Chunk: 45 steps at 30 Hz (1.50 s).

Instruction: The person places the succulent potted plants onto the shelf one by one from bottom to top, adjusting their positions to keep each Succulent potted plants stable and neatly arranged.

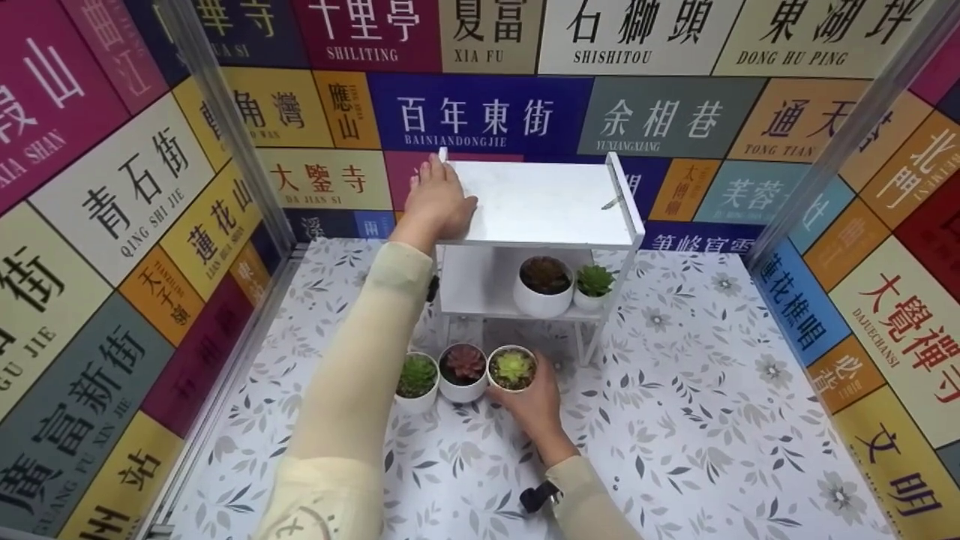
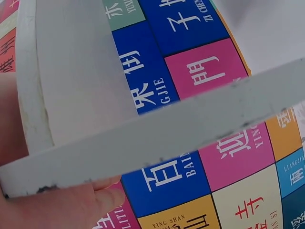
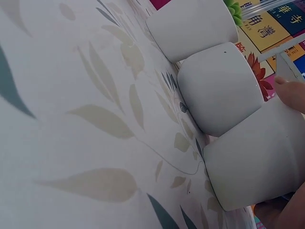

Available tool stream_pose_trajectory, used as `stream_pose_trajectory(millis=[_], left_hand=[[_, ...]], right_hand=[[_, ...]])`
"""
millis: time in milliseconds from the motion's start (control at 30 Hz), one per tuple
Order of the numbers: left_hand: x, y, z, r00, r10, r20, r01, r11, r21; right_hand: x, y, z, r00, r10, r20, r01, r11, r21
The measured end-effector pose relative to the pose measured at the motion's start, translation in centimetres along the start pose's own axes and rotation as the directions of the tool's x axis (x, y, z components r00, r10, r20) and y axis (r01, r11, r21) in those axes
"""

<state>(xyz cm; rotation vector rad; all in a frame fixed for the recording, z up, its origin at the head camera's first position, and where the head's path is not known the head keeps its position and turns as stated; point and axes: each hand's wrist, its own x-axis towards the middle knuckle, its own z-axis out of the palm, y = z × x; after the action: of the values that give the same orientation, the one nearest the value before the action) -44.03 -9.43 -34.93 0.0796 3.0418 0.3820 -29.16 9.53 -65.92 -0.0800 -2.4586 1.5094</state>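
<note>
A small white two-tier shelf (image 1: 540,202) stands near the back wall. My left hand (image 1: 439,201) grips its upper left side rail (image 2: 157,131), with fingers and thumb on either side of it in the left wrist view. In front of the shelf, three white pots stand in a row. My right hand (image 1: 536,401) holds the rightmost pot (image 3: 257,157), which carries a yellow-green succulent (image 1: 513,366). Beside it are a pot with a reddish succulent (image 1: 463,364) and, at the row's left end, one with a green succulent (image 1: 416,375), partly behind my left sleeve.
On the lower tier sit a larger white pot (image 1: 544,300) with a dark brown plant and a small pot (image 1: 591,300) with a green succulent. A leaf-patterned cloth (image 1: 697,420) covers the table. Panels with Chinese place names (image 1: 480,112) enclose the back and sides.
</note>
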Motion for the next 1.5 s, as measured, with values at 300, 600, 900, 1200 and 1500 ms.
stream_pose_trajectory(millis=[300,600,900,1200,1500], left_hand=[[0.0,-0.1,0.0,1.000,-0.001,-0.002,0.000,1.000,-0.015],[0.0,0.0,0.1,1.000,-0.003,-0.012,0.003,1.000,-0.014],[0.1,0.0,0.2,1.000,0.001,-0.019,-0.001,1.000,0.009],[-0.1,0.0,0.2,1.000,0.006,-0.021,-0.006,1.000,-0.006],[-0.1,0.0,0.2,1.000,0.005,-0.020,-0.005,1.000,0.010]], right_hand=[[-0.2,0.4,0.4,1.000,-0.005,-0.027,0.006,1.000,0.018],[-0.6,0.4,0.5,0.998,-0.011,-0.061,0.013,1.000,0.027],[-0.8,0.6,0.5,0.998,0.032,-0.051,-0.029,0.998,0.057],[-0.8,1.2,0.7,0.998,0.036,-0.058,-0.032,0.997,0.073],[-0.7,1.3,0.6,0.998,0.060,-0.035,-0.056,0.995,0.087]])
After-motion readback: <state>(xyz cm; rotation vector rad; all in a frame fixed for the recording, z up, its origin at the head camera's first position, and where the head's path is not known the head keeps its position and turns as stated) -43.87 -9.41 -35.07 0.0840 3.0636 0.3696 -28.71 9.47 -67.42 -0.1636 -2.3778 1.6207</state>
